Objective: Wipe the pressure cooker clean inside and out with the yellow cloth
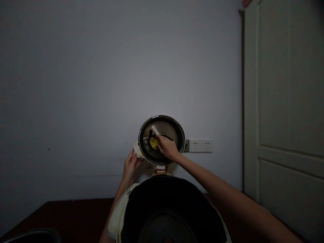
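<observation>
A white cooker [117, 211] stands in front of me with its hinged lid [167, 127] raised, so the lid's metal inner side faces me. At the lid's lower left edge, my left hand [131, 166] grips the white rim, thumb and fingers around it. My right hand [167, 147] pinches a yellow cloth [154, 143] with dark parts and presses it against the lid's inner face, beside a small vent piece [146, 145]. Below the lid, the cooker's dark inside [167, 226] is open to view. The fingertips behind the cloth are partly hidden.
Behind the lid rises a plain wall [76, 84] with a white socket strip [201, 145] just right of it. A dark tabletop [71, 216] carries the cooker, and a dark rounded rim [32, 233] shows at lower left. A pale cabinet [286, 101] fills the right side.
</observation>
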Demonstrator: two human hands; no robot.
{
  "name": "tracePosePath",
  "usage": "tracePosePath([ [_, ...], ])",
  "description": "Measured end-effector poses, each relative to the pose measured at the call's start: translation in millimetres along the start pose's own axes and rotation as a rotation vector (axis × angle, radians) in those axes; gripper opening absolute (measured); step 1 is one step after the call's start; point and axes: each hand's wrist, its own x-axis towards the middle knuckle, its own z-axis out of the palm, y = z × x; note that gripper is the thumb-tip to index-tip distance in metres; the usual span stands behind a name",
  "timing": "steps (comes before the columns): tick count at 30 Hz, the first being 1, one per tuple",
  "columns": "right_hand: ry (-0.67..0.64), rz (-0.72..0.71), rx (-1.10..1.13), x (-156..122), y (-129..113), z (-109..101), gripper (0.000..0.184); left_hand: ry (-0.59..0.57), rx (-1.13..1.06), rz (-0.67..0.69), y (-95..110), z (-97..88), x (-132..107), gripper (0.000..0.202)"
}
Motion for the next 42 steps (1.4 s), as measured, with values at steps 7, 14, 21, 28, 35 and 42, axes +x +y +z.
tracePosePath([
  [7, -0.084, -0.108, -0.046, 11, -11, 2, 0.026, -0.019, -0.005, 0.005, 3, 2.7, -5, 0.063],
  [14, -0.035, -0.119, 0.032, 6, -3, 11, 0.028, -0.01, -0.014, 0.004, 4, 4.0, -4, 0.063],
  [21, 0.082, -0.139, 0.146, 25, -12, 18, 0.024, -0.009, -0.009, 0.001, 3, 2.8, -4, 0.063],
  [28, 0.044, -0.265, 0.089, 8, -5, 23, 0.023, -0.005, -0.018, 0.009, 3, 3.5, -3, 0.063],
  [35, -0.008, -0.51, -0.166, 16, -9, 17, 0.027, 0.012, -0.027, -0.006, 2, 3.1, -3, 0.061],
  [42, -0.012, -0.386, -0.195, -1, 26, 21, 0.034, 0.008, -0.012, -0.017, 2, 1.4, -2, 0.062],
])
